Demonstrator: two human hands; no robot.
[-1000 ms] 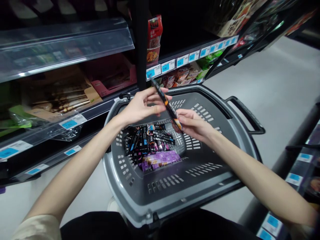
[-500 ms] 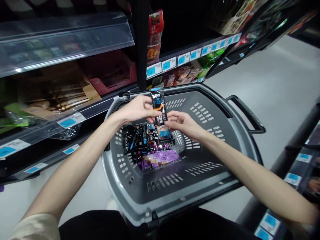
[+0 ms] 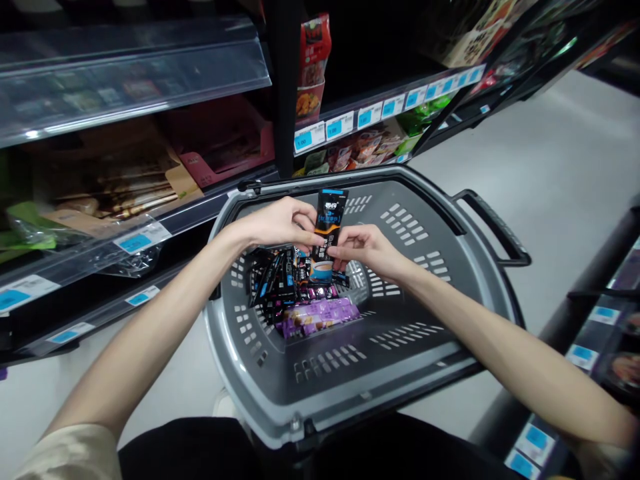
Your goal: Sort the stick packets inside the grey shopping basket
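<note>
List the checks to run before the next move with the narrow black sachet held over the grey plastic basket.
1. Left hand grip: ok, its fingertips pinch the left edge of the narrow black sachet with an orange band.
2. Right hand grip: ok, its fingertips pinch the sachet's right edge.
3. Sachet attitude: ok, roughly upright, printed face toward the camera.
4. Sachet position: ok, held inside the outline of the grey slotted plastic basket, above the pile of black sachets.
5. Basket fill: ok, the pile and the purple packet lie well below the rim.
6. Sachet seal intact: cannot tell.
</note>
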